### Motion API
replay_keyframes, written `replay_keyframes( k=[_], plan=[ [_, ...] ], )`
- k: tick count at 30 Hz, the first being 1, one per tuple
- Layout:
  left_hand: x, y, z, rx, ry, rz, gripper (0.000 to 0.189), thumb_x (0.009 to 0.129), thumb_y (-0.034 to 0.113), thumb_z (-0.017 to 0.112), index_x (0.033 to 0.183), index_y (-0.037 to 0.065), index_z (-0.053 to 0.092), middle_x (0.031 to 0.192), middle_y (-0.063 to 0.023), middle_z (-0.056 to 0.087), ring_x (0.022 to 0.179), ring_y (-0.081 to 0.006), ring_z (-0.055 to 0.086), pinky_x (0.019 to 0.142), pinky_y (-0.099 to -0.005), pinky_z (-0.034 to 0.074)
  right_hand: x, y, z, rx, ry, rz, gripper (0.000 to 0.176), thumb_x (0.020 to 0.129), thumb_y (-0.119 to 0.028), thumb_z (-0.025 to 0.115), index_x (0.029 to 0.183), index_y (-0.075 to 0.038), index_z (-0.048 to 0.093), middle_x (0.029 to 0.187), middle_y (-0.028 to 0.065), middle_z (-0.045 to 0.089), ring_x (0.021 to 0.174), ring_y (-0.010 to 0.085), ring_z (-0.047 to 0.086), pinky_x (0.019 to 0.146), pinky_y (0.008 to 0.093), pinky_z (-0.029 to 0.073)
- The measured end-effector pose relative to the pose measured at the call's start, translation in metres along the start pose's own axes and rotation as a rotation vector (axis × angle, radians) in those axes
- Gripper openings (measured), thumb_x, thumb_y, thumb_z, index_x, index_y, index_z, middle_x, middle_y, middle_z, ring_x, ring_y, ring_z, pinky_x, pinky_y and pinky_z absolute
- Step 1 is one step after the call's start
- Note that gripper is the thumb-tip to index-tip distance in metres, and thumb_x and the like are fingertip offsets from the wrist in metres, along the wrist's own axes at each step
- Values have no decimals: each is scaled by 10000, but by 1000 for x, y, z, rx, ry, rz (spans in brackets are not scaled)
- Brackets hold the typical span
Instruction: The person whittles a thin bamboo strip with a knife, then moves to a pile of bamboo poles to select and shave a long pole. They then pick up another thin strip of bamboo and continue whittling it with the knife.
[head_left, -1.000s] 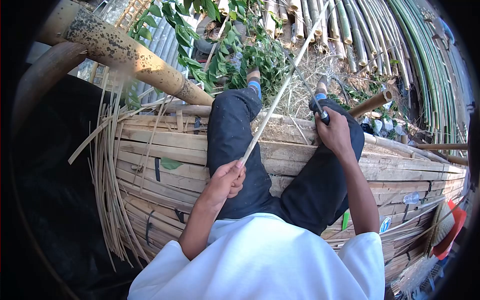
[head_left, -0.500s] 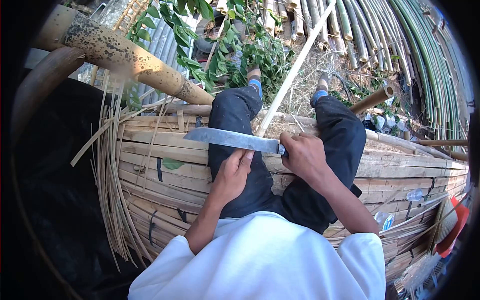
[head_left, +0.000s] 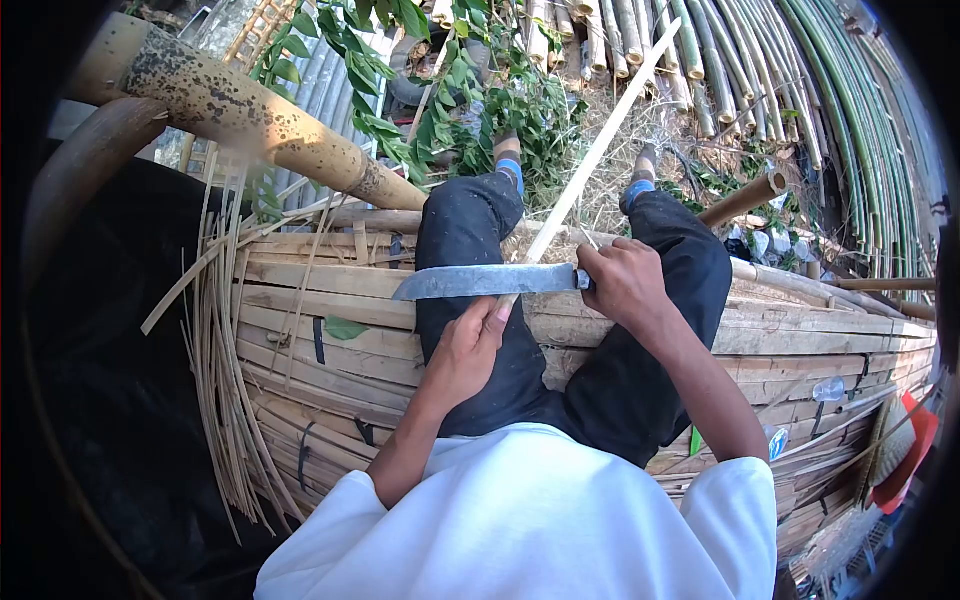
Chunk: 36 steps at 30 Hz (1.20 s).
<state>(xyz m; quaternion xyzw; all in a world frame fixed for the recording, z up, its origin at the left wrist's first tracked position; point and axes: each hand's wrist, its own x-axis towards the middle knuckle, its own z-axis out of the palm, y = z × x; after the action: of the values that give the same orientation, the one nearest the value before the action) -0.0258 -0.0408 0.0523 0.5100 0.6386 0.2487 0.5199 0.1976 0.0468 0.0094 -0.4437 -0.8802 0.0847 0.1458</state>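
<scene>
A long pale bamboo strip slants up and right from between my knees. My left hand is closed around its near end, above my left thigh. In my right hand is the handle of a large knife, whose grey blade points left and lies across the strip, just beyond my left fingertips. Most of the handle is hidden by my right fingers.
Stacked split bamboo slats lie under and beside my legs. Thin strips hang at the left, below a thick bamboo pole. Leafy branches and bamboo poles lie ahead. A red object is at far right.
My right hand and the knife have moved a little to the right, and the blade is more level. The strip's far end has come nearer, while my left hand has barely moved.
</scene>
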Motion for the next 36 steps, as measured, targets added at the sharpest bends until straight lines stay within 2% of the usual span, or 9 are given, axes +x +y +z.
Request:
replay_keyframes(
  k=[11,16,19,23,29,32,34,35,36],
  plan=[
    [2,4,-1,-80,-44,-33,328,1009,279,438,1143,2,551,650,-62,475,584,-139,444,566,-317,404,3,11,-7,-42,43,-50,286,558,-183,727,757,-105,536,583,58,582,631,252,616,572,383,488],
    [3,-4,-2,-64,-22,18,310,1010,295,449,947,3,532,621,-19,440,563,-91,406,529,-274,375,5,17,-9,-33,23,-51,252,611,-169,704,792,-96,545,609,79,599,626,276,624,564,404,491],
    [-18,-13,-28,-286,-39,-176,312,1012,308,448,846,47,490,608,33,391,545,-39,351,490,-217,323,7,65,-20,-106,0,493,146,761,-187,642,824,-75,573,645,142,624,650,349,642,585,476,496],
    [-39,-15,-30,-281,9,-147,291,1014,295,448,839,66,487,613,62,350,536,-12,304,461,-201,277,-18,117,-33,-196,-53,599,204,803,-185,587,970,-87,651,751,193,658,731,379,642,659,485,502],
    [-14,1,-8,-195,-64,-71,253,1010,264,458,932,27,499,615,20,434,543,-48,383,477,-235,336,-14,72,-34,35,99,809,298,838,-250,610,1079,-79,648,779,218,656,777,407,633,691,485,487],
    [-10,10,-5,-186,-73,-31,251,1011,268,453,935,33,499,615,10,450,543,-50,393,485,-229,344,-9,36,-39,176,208,775,247,870,-274,606,942,-39,616,732,220,628,758,422,608,646,487,455],
    [-7,14,-3,-255,-81,-2,247,1016,309,434,938,76,458,617,47,401,491,-5,313,425,-175,256,-7,23,-35,343,188,782,280,877,-273,616,820,-9,541,701,229,589,732,443,558,591,465,422],
    [-5,14,-2,-256,-82,2,247,1016,309,434,938,76,458,617,47,401,491,-5,313,425,-175,256,-13,27,-16,421,269,694,301,880,-267,632,784,-1,528,591,159,565,552,366,543,530,397,395],
    [-3,14,-3,-250,-59,21,244,1017,311,432,947,78,455,622,43,409,498,-6,326,430,-173,260,-14,26,-6,724,228,837,308,882,-257,640,763,0,518,556,96,517,508,270,495,511,363,373]
  ],
)
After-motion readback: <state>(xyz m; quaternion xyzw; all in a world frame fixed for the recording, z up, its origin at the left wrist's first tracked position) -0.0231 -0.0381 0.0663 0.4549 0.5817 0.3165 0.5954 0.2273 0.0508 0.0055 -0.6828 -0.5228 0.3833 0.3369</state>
